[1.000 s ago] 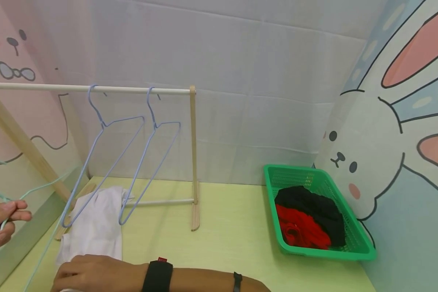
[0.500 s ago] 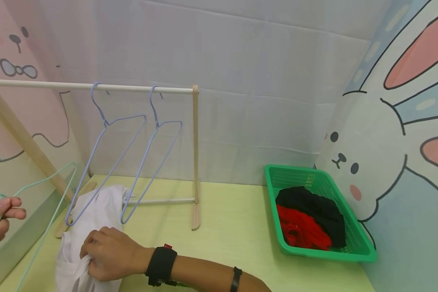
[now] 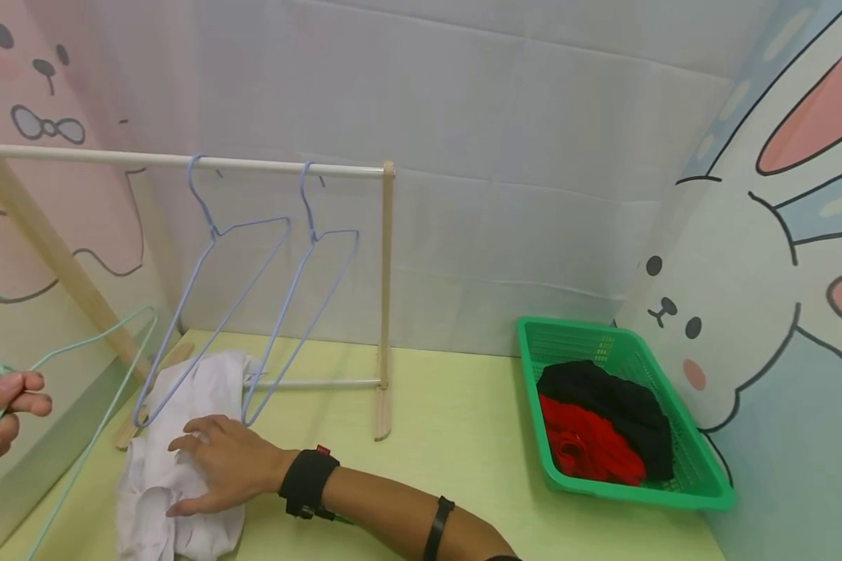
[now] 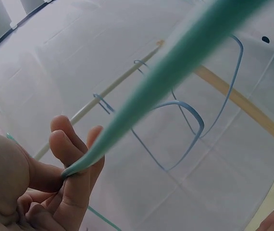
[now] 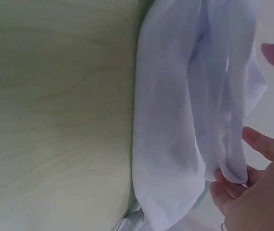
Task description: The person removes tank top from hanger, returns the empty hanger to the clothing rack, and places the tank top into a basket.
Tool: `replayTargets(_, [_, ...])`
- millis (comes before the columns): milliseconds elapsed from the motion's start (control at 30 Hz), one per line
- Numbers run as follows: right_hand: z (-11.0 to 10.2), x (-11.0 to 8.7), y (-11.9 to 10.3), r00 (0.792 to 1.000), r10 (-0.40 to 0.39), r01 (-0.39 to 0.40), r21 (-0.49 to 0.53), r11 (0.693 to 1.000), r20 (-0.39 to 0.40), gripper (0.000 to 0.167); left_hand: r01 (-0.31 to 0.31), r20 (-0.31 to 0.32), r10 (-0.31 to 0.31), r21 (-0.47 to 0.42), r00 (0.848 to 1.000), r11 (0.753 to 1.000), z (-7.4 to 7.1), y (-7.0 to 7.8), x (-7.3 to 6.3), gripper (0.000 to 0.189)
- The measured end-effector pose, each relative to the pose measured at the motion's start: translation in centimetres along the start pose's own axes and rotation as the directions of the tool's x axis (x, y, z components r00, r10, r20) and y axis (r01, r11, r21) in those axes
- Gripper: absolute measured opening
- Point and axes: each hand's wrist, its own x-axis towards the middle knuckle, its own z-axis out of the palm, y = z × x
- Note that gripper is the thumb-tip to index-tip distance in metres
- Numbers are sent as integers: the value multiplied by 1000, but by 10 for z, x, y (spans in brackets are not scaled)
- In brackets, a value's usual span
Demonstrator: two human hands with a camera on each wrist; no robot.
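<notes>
My left hand [image 3: 3, 417] pinches a mint-green hanger [image 4: 154, 85] between thumb and fingers at the far left of the head view. The hanger slants down past the white garment's left side. That garment [image 3: 199, 389], crumpled, lies on the table under the drying rack. Over it my right hand [image 3: 235, 460] spreads its fingers, thumb apart. In the right wrist view, the right fingers [image 5: 259, 142] are at a loose fold of the white fabric, with the thumb away from it.
Two blue hangers [image 3: 213, 232] hang from the rack's white rail [image 3: 252, 164]. Its wooden post [image 3: 387, 288] stands right of them. A green basket [image 3: 638, 497] with red cloth [image 3: 592, 444] and black cloth [image 3: 613, 397] sits at the right, against the printed wall.
My right hand has moved up and forward over the white garment, let go of the fabric it gripped and spread its fingers. My left hand keeps hold of the green hanger.
</notes>
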Motion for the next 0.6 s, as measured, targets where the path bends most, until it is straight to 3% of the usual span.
replayTargets(133, [5, 2, -2, 996, 63, -59, -56, 997, 56, 117, 1, 6, -1, -4, 1000, 1000, 3, -1, 1, 42])
replayTargets(233, [8, 1, -3, 994, 83, -78, -67, 995, 67, 132, 1, 31, 0, -30, 1000, 1000, 4, -1, 2, 42])
replayTargets(300, [9, 2, -4, 994, 86, -81, -69, 994, 68, 139, 2, 47, 0, -43, 999, 999, 3, -2, 2, 42])
replayTargets(433, [10, 6, -7, 989, 101, -93, -84, 992, 105, 148, -2, 11, 2, 2, 1000, 1000, 1, -2, 1, 42])
replayTargets(600, [13, 19, -9, 981, 118, -96, -143, 985, 151, 155, 6, 61, -3, -47, 998, 999, -2, -3, 1, 44])
